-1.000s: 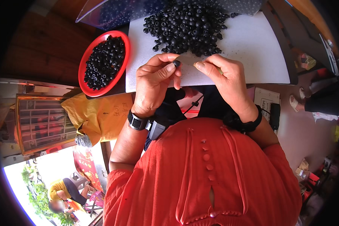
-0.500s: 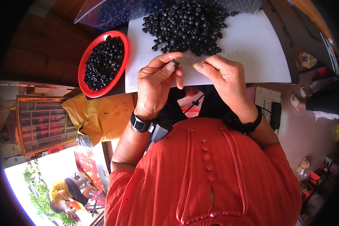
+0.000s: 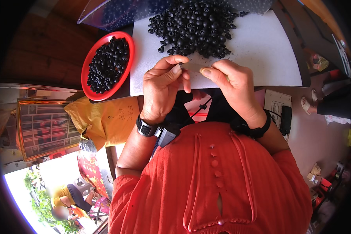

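Note:
Between thumb and forefinger, my left hand (image 3: 160, 86) pinches a small round black piece (image 3: 181, 64), mostly covered by the fingertips. A thin, flat greyish blade (image 3: 192, 67) is gripped at its right end by my right hand (image 3: 234, 82). Its other end reaches the black piece. Both hands are just above the near edge of a white board (image 3: 269, 46). Beyond them lies a big heap of hollow black beads or caps (image 3: 191, 29). A red oval tray (image 3: 132, 50) with many similar black pieces stands left of my left hand.
A clear plastic bin (image 3: 105, 13) stands at the far left of the board. A yellow sack (image 3: 109, 119) is below the tray. Dark specks are scattered on the board. Another person (image 3: 68, 197) is outside at lower left, and someone's sandaled feet (image 3: 310, 102) show at right.
The blade has turned slightly in my right fingers against the black piece, and less of that piece shows. Both hands stay in nearly the same place.

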